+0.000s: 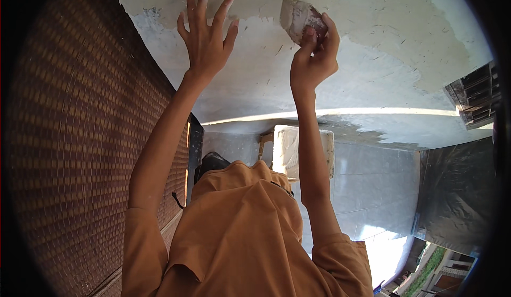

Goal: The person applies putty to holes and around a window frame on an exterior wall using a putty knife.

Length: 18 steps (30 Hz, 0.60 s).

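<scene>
In front of me rises a wall (383,68) with a patchy coat, greyish beige higher up and paler below. My left hand (207,44) is raised at it with the fingers spread, holding nothing; whether the palm touches the surface I cannot tell. To its right, my right hand (315,65) grips a flat scraper (299,21) between thumb and fingers. The scraper is broad and smeared with whitish filler, its reddish-brown part partly covered by my fingers. It is at the wall, tilted, at about the height of the left fingertips.
A brown woven panel (85,148) runs along my left. Below the hands, a white rectangular tub (287,151) with pale material sits near the wall's foot, partly behind my right forearm. At right are a dark slatted opening (476,95) and black sheeting (458,188). Grey floor (372,185) lies below.
</scene>
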Each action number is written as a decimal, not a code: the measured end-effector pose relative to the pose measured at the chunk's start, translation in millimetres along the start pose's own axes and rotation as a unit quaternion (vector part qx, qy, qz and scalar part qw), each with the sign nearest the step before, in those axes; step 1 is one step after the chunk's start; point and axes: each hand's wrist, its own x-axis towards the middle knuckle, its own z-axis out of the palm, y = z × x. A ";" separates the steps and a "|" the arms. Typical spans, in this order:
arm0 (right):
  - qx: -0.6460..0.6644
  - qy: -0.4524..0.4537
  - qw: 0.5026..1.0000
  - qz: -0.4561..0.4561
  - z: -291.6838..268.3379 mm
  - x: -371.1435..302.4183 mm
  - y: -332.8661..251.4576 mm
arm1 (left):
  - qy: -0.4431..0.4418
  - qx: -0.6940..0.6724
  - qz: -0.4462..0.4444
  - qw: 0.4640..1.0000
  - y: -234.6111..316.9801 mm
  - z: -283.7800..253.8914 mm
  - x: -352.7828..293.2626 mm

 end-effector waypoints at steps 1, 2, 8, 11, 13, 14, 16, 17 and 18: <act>0.032 0.040 0.999 0.006 -4.4 0.9 2.9 | 0.007 -0.005 -0.005 1.000 -0.3 -1.9 -0.7; 0.069 0.064 0.995 0.020 -6.8 1.9 1.4 | 0.013 -0.015 -0.008 1.000 1.2 -2.0 -1.4; -0.006 -0.045 0.998 -0.043 10.4 -7.7 -6.5 | 0.003 -0.012 -0.001 1.000 1.0 -1.6 0.8; 0.062 0.061 0.994 0.061 -16.0 5.0 -1.6 | 0.000 -0.019 -0.003 1.000 1.3 -4.8 -1.6; 0.100 0.076 0.990 0.057 -18.2 12.3 -7.9 | 0.003 -0.016 -0.009 1.000 -1.0 -4.7 -0.1; 0.107 0.068 0.991 0.053 -18.3 11.7 -11.6 | 0.003 -0.021 -0.012 1.000 1.1 -2.6 -0.5; 0.072 -0.012 0.997 0.023 -7.2 3.2 -7.5 | 0.000 -0.030 -0.004 1.000 8.1 0.7 2.8; 0.054 -0.042 0.998 0.004 2.5 -1.7 -7.8 | 0.000 -0.025 0.001 1.000 8.6 1.0 4.5; 0.018 -0.047 0.998 -0.031 7.4 -1.9 -6.3 | 0.000 -0.027 0.002 1.000 10.4 1.3 5.5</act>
